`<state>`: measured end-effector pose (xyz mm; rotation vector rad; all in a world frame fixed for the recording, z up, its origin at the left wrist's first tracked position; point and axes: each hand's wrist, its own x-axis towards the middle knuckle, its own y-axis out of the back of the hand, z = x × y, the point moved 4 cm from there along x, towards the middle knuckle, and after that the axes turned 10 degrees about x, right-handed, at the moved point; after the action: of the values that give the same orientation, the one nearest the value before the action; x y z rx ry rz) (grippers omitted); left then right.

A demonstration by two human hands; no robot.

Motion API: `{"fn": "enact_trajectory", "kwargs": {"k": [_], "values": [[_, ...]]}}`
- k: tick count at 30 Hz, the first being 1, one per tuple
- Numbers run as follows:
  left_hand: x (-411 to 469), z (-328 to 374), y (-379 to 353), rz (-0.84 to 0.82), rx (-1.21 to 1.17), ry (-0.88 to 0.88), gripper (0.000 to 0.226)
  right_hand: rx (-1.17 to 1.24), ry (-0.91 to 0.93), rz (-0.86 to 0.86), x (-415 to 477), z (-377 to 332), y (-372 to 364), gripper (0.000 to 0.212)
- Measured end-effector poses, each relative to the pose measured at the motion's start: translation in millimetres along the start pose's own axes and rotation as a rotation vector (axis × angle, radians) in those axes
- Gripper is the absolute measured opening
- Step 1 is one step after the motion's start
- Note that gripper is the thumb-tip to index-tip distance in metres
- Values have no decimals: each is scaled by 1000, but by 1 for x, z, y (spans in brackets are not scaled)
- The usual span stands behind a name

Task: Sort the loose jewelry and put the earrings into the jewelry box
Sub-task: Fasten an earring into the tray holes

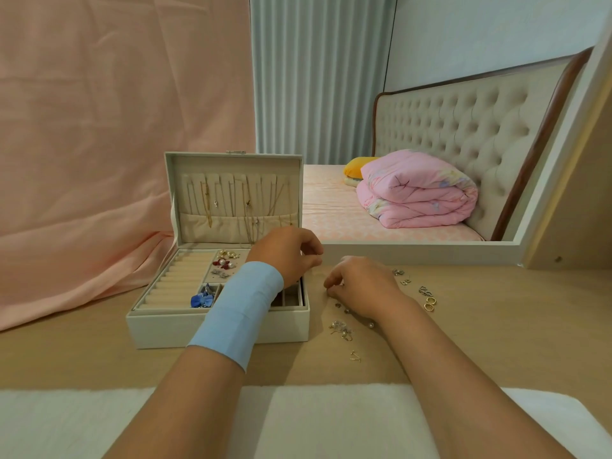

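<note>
Nearest, a white padded edge (82, 425) runs along the table (496, 342). The left hand (291, 253), a blue band (245, 309) on its wrist, hovers over the back right corner of the open jewelry box (218, 329), fingers curled; whether it holds anything cannot be told. The right hand (361, 283) curls fingertips down onto the table just right of the box, any pinched piece too small to tell. Pearl and red earrings (225, 260) lie inside the box. Loose pieces (341, 327) and gold rings (430, 303) are scattered around the right wrist.

Your left hand (288, 256) hovers curled over the open jewelry box (218, 329); your right hand (361, 286) curls fingertips down at the bench (496, 326) among loose earrings (341, 327) and gold hoops (430, 303).
</note>
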<state>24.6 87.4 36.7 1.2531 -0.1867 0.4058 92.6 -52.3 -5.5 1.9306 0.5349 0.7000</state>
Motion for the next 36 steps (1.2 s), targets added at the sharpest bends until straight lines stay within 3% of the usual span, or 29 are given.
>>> {"fn": "enact_trajectory", "kwargs": {"k": [5, 10, 16, 21, 27, 36], "values": [[1, -3, -4, -44, -5, -16, 6, 66, -22, 41, -1, 0, 0, 11], [2, -8, -3, -52, -47, -9, 6, 831, -107, 146, -1, -4, 5, 8], [0, -13, 1, -10, -219, -1, 8, 1116, -126, 183, -2, -9, 7, 7], [-3, -19, 9, 11, -308, 20, 7, 1110, -89, 160, -2, -13, 9, 21], [-14, -22, 22, 13, -360, 14, 9, 1145, -43, 93, -2, -26, 11, 9], [-44, -49, 56, -65, -493, -37, 10, 1033, 60, -38, 0, -67, 16, 13]]}}
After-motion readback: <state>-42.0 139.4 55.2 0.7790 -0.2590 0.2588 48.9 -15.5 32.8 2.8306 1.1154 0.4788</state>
